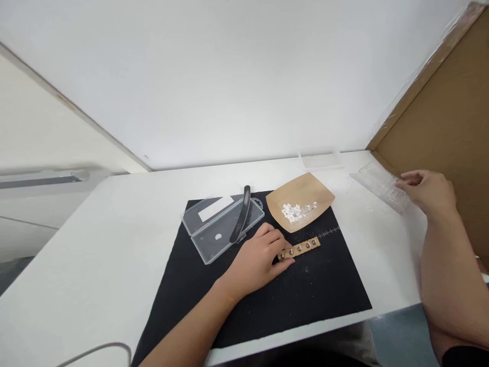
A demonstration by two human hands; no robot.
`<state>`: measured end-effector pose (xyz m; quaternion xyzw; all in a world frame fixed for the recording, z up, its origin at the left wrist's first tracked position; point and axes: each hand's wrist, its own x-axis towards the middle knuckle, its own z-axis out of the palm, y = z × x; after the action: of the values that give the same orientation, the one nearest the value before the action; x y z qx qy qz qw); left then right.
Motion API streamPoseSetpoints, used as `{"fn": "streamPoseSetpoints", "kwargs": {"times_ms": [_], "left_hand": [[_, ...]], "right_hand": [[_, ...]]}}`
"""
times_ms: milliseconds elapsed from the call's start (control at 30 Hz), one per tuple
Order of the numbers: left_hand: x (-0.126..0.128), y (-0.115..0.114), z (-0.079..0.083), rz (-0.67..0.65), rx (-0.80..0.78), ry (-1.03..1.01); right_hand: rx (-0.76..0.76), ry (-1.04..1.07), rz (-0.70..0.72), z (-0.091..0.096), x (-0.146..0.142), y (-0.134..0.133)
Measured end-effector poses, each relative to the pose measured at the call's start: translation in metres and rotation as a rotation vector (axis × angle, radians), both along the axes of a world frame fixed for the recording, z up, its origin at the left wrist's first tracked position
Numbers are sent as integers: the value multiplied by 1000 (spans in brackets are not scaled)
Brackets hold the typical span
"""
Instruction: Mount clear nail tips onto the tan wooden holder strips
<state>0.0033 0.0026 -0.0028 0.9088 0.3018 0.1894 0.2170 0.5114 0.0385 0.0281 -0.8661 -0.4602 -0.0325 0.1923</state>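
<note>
The person's left hand point(263, 257) grips the left end of a narrow tan strip point(303, 247) bearing small metal pieces, over a black rectangular mat point(324, 290) on a white desk point(95, 255). Farther left, a black curved tool point(241, 214) lies across an open, clear plastic case point(214, 250). Beyond the strip, a tan, shallow tray point(301, 188) holds white fragments point(292, 211). At far right, the right hand point(431, 191) has its fingertips at the right side of a clear plastic box point(382, 186), near a brown cardboard panel point(439, 97).
</note>
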Motion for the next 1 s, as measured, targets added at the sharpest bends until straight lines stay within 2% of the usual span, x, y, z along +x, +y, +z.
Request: {"fn": "streamPoseSetpoints", "kwargs": {"times_ms": [100, 167, 233, 333, 433, 500, 567, 667, 900, 1000], "left_hand": [[0, 0, 0, -1, 1, -2], [0, 0, 0, 0, 7, -6], [0, 0, 0, -1, 9, -11], [0, 1, 0, -5, 1, -23], [0, 2, 0, -11, -3, -36], [0, 2, 0, -15, -2, -41], [0, 2, 1, -18, -1, -43], [-1, 3, 1, -19, 0, -43], [-1, 4, 3, -26, -2, -49], [0, 4, 4, -30, 9, -46]], "right_hand": [[163, 22, 9, 7, -12, -3], [364, -73, 145, 16, -30, -6], [403, -99, 275, 25, -50, -9], [321, -103, 341, 34, -76, -14], [221, -12, 580, 35, -91, -19], [56, 80, 767, 34, -96, -23], [-141, 113, 869, 32, -102, -27], [-278, 39, 906, 28, -112, -37], [-343, -122, 990, 14, -135, -53], [-391, -100, 940, 10, -139, -48]]}}
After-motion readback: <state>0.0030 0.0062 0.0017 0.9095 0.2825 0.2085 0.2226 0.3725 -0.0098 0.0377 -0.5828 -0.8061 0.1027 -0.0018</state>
